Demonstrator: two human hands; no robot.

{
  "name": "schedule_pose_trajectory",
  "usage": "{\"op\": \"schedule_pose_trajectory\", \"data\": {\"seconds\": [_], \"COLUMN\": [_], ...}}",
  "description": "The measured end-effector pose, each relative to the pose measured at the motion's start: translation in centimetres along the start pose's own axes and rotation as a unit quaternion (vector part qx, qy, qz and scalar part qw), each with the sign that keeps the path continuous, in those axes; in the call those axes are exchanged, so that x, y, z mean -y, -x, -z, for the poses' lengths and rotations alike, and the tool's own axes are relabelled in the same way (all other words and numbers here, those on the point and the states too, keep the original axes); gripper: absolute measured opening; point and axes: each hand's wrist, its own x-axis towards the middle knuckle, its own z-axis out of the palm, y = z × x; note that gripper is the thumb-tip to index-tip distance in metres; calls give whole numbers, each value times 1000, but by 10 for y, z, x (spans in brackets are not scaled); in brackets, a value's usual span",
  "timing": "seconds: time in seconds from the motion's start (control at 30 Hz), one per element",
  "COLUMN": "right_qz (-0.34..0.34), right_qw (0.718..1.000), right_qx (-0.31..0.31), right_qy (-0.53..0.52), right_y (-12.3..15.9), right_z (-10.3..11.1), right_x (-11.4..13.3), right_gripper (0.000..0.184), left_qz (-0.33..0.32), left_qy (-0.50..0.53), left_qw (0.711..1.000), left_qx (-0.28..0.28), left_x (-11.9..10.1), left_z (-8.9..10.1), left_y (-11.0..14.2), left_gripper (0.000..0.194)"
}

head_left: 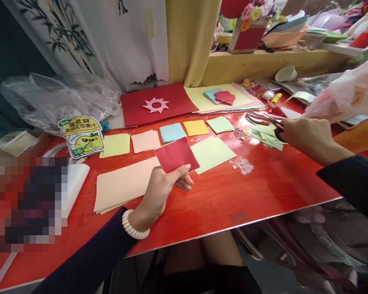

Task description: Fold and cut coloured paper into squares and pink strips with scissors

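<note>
"Which step are you on?"

"I'd judge I'm between paper and tool: my left hand (pixel 164 185) has the red paper square (pixel 176 154) up in front of me, while my right hand (pixel 309 136) is well off to its right, at the scissors (pixel 274 121)."

"How are the hands set?"

"The left is pinching the square by its near edge, thumb on top, fingers curled beneath. The right is bent knuckles-up over the dark handle (pixel 278 133), its fingertips hidden, so I can't tell whether they're closed on it or just resting there."

"What does the next move call for?"

"To my mind, a settled right hand: a proper hold or a clean release. The square wants its edges kept straight, and the blades should keep off the pale green pieces (pixel 263 136) just beside my right hand."

"How does the square look?"

"Deep red, crisp-cornered, nearly flat. There may be a faint crease; I can't be sure, nor say if it's one layer or more. It sits just beyond my left thumb, near a light green sheet (pixel 214 154). Past that hand are a blue pile (pixel 172 132) and an orange pile (pixel 196 128); farther out, a pink star-shaped ring (pixel 164 105) lies on a large red sheet (pixel 131 110)."
</note>
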Motion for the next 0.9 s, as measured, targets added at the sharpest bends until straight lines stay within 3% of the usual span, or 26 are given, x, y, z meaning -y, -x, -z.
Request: {"op": "schedule_pose_trajectory", "data": {"seconds": [0.1,0.23,0.5,0.73,0.9], "right_qz": [-11,25,95,135,99], "right_qw": [995,987,975,977,993], "right_qx": [-7,-17,-65,-68,-60], "right_qy": [97,160,191,153,22], "right_y": [-5,-11,-21,-29,-23], "right_z": [-6,-13,-7,11,16], "right_x": [-13,-17,-26,-33,-39], "right_gripper": [30,28,50,44,45], "left_qz": [12,17,15,14,14], "left_qy": [-16,-25,-26,-32,-32], "left_qw": [1000,1000,1000,999,999], "left_qx": [1,1,8,9,9], "left_x": [1,1,2,-1,-2], "left_z": [-1,0,5,3,2], "left_y": [-1,-1,-3,-1,-1], "left_gripper": [30,30,28,30,29]}}
